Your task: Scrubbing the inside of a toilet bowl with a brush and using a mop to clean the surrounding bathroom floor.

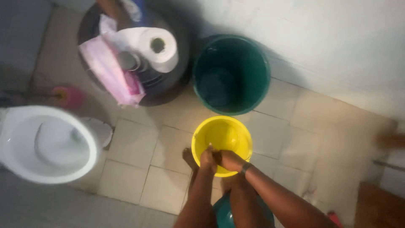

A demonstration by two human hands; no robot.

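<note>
Yellow bucket point(222, 139) stands on the tiled floor point(130, 147) directly under both hands, seemingly to catch what falls from them. Left hand point(207, 159) and right hand point(229, 159) press together over its near rim; blur hides whether their fingers are spread. Beyond the fingers stands a green bucket point(231, 74).

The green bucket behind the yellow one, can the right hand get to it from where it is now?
Probably yes. The right hand sits at the near rim of the yellow bucket, beside the left hand. The green bucket stands open just beyond; only the low yellow bucket lies between.
</note>
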